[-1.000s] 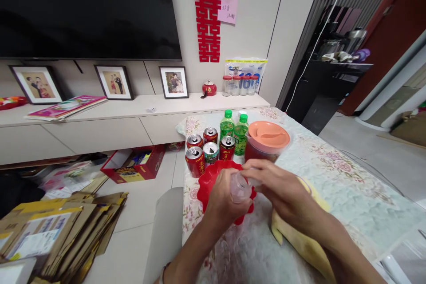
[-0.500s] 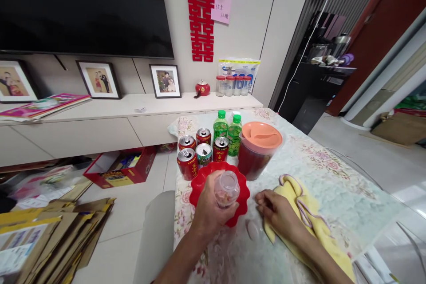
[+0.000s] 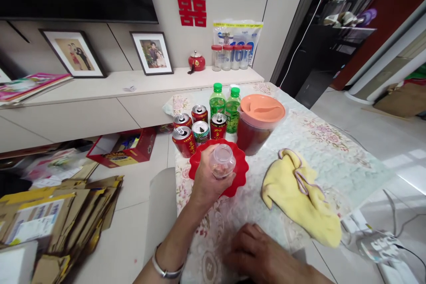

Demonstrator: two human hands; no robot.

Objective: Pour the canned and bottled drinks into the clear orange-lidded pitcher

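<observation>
My left hand [image 3: 208, 182] grips a small clear plastic jar [image 3: 222, 161], open at the top, and holds it over a red scalloped plate [image 3: 238, 176]. My right hand [image 3: 254, 255] lies low on the floral tablecloth [image 3: 329, 159] near the front edge, fingers loosely curled and flat, nothing visible in them. A yellow cloth [image 3: 301, 195] lies to the right of the plate.
Behind the plate stand several red cans [image 3: 184, 140], two green bottles [image 3: 224, 104] and a jug with an orange lid [image 3: 261, 120]. Flattened cardboard [image 3: 49, 217] is piled on the floor at the left. A white power strip [image 3: 377, 246] sits at the lower right.
My right hand left the jar, set a small lid on the table, then drew back toward the near edge. My left hand kept the jar over the plate. The view tilted down.
</observation>
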